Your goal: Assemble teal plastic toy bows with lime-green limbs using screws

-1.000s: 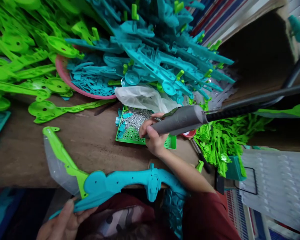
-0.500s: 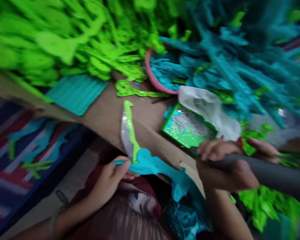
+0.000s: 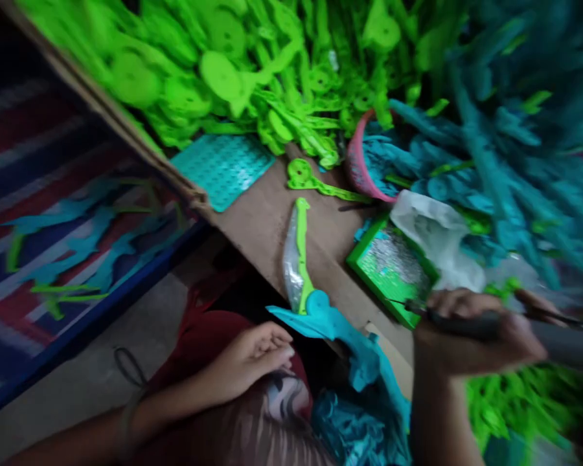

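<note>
My left hand (image 3: 260, 353) rests over my lap, fingers loosely curled with nothing visible in them. Just beyond its fingertips is a teal plastic part (image 3: 323, 317), shaped like a toy knife handle. A lime-green strip with a clear curved blade (image 3: 296, 259) rises from its rounded end, lying over the cardboard. My right hand (image 3: 471, 330) is wrapped round a dark-handled screwdriver (image 3: 488, 323). Its thin tip reaches over the near edge of a green tray (image 3: 374, 294) of small silvery pieces. Blur hides the details of the tool.
Lime-green plastic parts (image 3: 223, 71) heap at the back, teal ones (image 3: 495, 149) at the right. A pink bowl (image 3: 357, 162) holds teal pieces. White plastic bag (image 3: 437, 226), teal studded plate (image 3: 223, 168) and single green part (image 3: 315, 181) lie around. Assembled pieces (image 3: 92, 246) rest on striped fabric at left.
My left hand has let go of the teal part and drawn back toward my lap. My right hand has shifted slightly with the screwdriver. The whole view has swung left.
</note>
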`<state>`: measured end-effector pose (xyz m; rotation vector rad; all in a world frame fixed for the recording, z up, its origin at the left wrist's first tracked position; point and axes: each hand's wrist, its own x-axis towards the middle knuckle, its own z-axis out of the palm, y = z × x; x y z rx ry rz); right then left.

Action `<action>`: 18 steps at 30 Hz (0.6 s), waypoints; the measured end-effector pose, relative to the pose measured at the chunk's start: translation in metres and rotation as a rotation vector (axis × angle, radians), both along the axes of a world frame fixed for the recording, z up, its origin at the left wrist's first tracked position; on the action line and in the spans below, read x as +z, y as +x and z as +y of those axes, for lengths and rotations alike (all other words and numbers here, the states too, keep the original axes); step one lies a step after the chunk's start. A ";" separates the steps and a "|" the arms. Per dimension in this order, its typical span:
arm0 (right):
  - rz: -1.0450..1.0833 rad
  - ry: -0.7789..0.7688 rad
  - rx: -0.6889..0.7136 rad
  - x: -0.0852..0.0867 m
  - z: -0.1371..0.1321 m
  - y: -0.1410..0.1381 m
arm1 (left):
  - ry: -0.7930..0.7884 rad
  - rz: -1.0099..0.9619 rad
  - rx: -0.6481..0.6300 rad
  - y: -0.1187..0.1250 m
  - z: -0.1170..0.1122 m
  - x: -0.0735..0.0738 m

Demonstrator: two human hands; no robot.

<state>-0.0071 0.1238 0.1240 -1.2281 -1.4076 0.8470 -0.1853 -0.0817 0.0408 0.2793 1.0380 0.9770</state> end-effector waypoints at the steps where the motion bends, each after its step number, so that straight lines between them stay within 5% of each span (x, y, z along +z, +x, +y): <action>1: -0.001 0.097 0.059 0.001 -0.004 -0.004 | -0.002 0.044 0.009 0.000 0.002 -0.003; 4: 0.146 0.157 0.116 0.001 -0.021 -0.014 | -0.010 0.190 0.039 0.001 0.010 -0.014; 7: 0.225 0.116 0.317 0.001 -0.042 -0.018 | -0.012 0.208 0.038 0.002 0.020 -0.022; 12: 0.293 0.111 0.529 -0.001 -0.067 -0.008 | -0.001 0.281 0.006 0.002 0.028 -0.022; 18: 0.314 0.058 0.437 0.012 -0.079 0.014 | 0.235 0.392 -0.447 -0.002 0.016 -0.002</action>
